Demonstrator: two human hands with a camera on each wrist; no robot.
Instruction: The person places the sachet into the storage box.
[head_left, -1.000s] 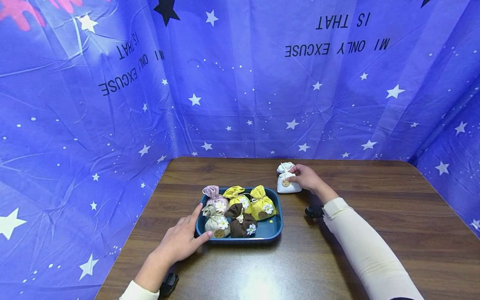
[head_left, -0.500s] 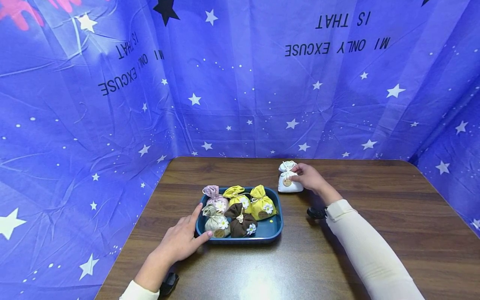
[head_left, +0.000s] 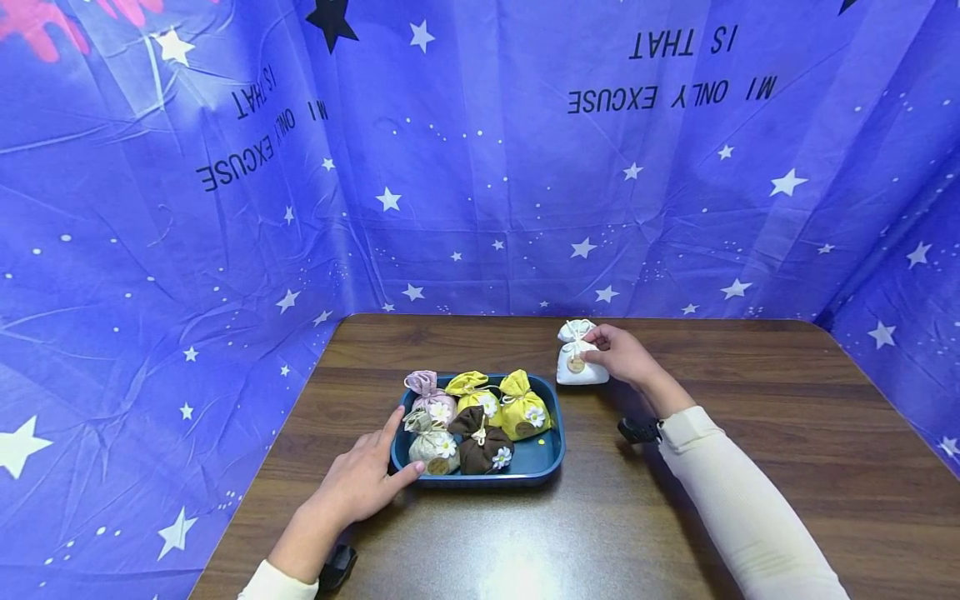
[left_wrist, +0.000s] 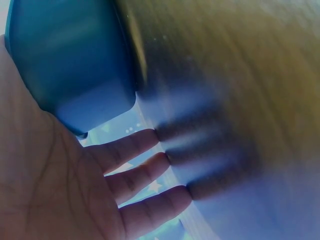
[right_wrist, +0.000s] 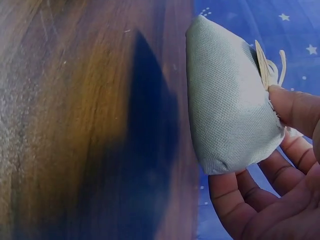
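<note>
My right hand pinches a white drawstring pouch near its tied neck, at the back of the table beyond the tray. In the right wrist view the thumb lies by the round wooden tag, with fingers behind the cloth pouch; whether its base touches the table I cannot tell. My left hand rests against the left side of a dark blue tray, thumb at the front rim, fingers straight. The left wrist view shows this palm beside the tray's wall.
Inside the tray sit a lilac pouch, two yellow pouches, a grey-green pouch and a dark brown pouch, several with white flowers. The front right of the tray floor is bare. A starry blue curtain hangs behind the wooden table.
My right hand has shifted slightly to the right and back with the white pouch in its fingers. My left hand and the tray have stayed in place.
</note>
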